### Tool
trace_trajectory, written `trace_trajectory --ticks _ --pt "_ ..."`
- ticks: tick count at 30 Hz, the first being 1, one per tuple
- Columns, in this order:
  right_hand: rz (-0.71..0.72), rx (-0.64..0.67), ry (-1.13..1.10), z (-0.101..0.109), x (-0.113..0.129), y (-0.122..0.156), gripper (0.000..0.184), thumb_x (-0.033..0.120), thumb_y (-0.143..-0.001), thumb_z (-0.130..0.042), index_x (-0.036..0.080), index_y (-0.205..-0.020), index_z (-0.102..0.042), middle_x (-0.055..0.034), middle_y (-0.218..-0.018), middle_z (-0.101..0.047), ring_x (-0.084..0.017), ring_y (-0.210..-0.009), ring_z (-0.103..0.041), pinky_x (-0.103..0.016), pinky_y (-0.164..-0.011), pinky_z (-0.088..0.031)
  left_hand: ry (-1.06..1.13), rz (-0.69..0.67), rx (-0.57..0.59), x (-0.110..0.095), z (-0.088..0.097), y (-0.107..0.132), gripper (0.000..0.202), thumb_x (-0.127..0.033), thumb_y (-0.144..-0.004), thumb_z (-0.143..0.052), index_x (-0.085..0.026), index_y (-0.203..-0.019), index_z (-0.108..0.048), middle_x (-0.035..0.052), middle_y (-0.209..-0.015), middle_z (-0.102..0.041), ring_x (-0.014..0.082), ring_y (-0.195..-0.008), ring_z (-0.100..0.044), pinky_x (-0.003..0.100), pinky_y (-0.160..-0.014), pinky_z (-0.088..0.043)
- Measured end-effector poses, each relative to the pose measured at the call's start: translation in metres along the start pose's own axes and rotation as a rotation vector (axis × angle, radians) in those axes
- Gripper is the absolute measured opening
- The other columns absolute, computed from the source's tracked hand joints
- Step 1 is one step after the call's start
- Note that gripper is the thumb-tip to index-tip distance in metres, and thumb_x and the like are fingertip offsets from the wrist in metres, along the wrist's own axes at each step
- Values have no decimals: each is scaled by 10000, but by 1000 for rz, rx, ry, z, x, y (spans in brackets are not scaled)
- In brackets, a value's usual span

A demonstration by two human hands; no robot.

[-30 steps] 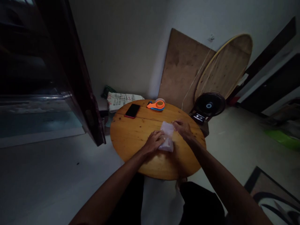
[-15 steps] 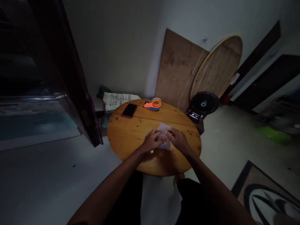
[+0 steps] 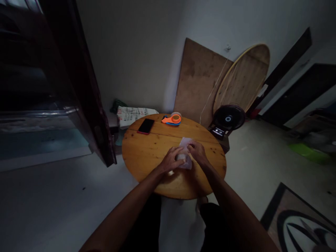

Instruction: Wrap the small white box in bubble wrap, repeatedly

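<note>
A small translucent, pale pinkish plastic wrap (image 3: 187,164) lies on the round wooden table (image 3: 141,157), with a whitish lump under or inside it whose kind I cannot make out. My left hand (image 3: 170,160) holds it from the left, thumb and fingers on either side of the lump. At the wrap's upper right edge, my right hand (image 3: 196,151) has its fingers curled and pinched on the plastic. Its fingertips are partly hidden. A small whitish spot shows on the table just below my left hand.
Toward the table's back lie a dark phone (image 3: 146,126) and an orange-and-blue tape dispenser (image 3: 172,119). Behind the table is a printed white bag (image 3: 133,115). A round black device (image 3: 228,119) stands at the right edge. Wooden boards (image 3: 201,77) lean against the wall.
My right hand has drawn slightly up and its fingers have curled in more. The left thumb and fingers have parted, showing more of the lump. The view has shifted slightly.
</note>
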State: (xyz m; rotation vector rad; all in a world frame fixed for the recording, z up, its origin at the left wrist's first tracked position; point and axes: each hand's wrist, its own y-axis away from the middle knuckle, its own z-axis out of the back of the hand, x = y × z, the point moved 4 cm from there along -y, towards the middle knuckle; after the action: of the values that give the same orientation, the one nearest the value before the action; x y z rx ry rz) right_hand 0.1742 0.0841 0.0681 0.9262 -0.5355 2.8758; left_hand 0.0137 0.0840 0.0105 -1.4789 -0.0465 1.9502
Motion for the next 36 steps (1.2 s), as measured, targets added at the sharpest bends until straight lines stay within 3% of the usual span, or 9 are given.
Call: trace_trajectory --ticks 6,12,17,21,26,32,36 --pt "-21 52 93 -2 1 5 252 353 -811 -538 200 -925 -702 -35 -900 -715 -175 -812 -638 -256 -712 -445 157 133 -44 5 1 -2 673 -256 -714 -678 -139 -1349 -487 147 -1327 -507 277 -1208 -490 432 -1040 -396" --pt "-53 144 399 -9 19 11 412 475 -804 -584 179 -1089 -625 -104 -1053 -688 -227 -928 -643 -277 -720 -426 339 189 -33 -2 5 -2 676 -227 -715 -655 -152 -1368 -493 115 -1303 -551 261 -1172 -524 380 -1009 -421" --pt "-26 127 523 -9 28 12 238 307 -847 -508 192 -986 -664 -97 -959 -718 -207 -859 -659 -267 -695 -397 447 222 -11 -1 5 -1 673 -187 -713 -629 -156 -1371 -493 100 -1255 -590 224 -1087 -562 333 -942 -454" --pt "-59 105 430 -2 21 14 231 254 -856 -477 224 -945 -688 -52 -946 -731 -174 -861 -651 -241 -683 -386 473 249 -23 -1 4 -1 690 -179 -697 -627 -146 -1372 -491 104 -1228 -603 210 -1045 -573 318 -904 -467" --pt "-26 102 278 -4 19 12 323 464 -826 -568 222 -1017 -663 -59 -992 -713 -187 -857 -628 -245 -664 -385 533 247 -11 -3 5 -2 682 -159 -663 -602 -163 -1341 -524 82 -1212 -629 198 -1010 -597 309 -884 -481" --pt "10 186 59 -12 12 7 217 361 -787 -530 199 -722 -660 3 -667 -641 -138 -616 -538 -228 -549 -323 755 289 -56 5 6 -2 630 -187 -617 -611 -144 -1245 -602 100 -1174 -668 228 -1035 -622 344 -912 -481" --pt "-6 10 -202 1 -4 9 245 351 -749 -450 177 -664 -600 -6 -652 -592 -139 -617 -513 -233 -564 -358 738 297 -144 13 8 -4 580 -213 -626 -636 -132 -1200 -633 106 -1180 -669 236 -1075 -612 349 -944 -468"
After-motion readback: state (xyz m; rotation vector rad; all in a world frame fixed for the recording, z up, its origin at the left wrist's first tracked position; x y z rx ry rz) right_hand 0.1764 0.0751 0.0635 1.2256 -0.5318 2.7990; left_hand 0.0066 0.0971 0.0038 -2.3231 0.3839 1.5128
